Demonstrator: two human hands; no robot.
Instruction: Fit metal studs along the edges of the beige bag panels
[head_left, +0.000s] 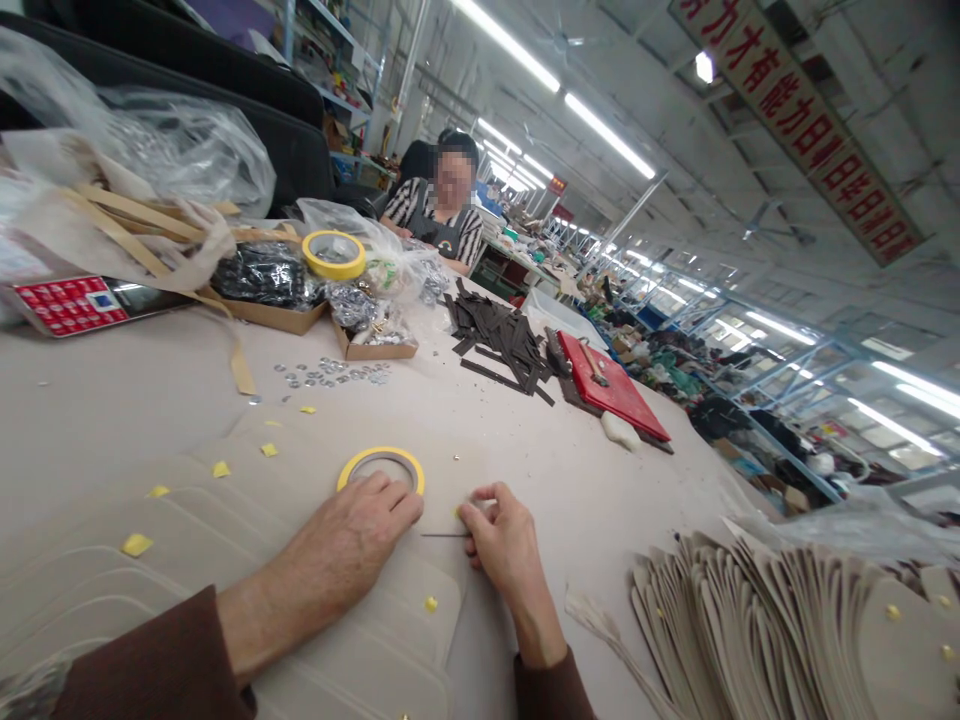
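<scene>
My left hand (364,535) is closed on the near side of a roll of yellow tape (415,470), which lies over the beige panels. My right hand (508,545) is just to the right, its thumb and index finger pinched on a small bit of yellow tape (457,512). A thin dark needle-like rod (442,535) sticks out leftward from the same hand; its kind I cannot make out. Under my left arm, overlapping beige panels (247,540) are spread out, with yellow tape bits (137,545) on several of them.
A fanned stack of beige pieces (750,630) stands at the right. Dark strips (502,335), a red board (615,395) with a hammer (592,362), loose metal rings (330,373) and a cardboard box (379,350) lie farther back. Another person (442,215) sits beyond.
</scene>
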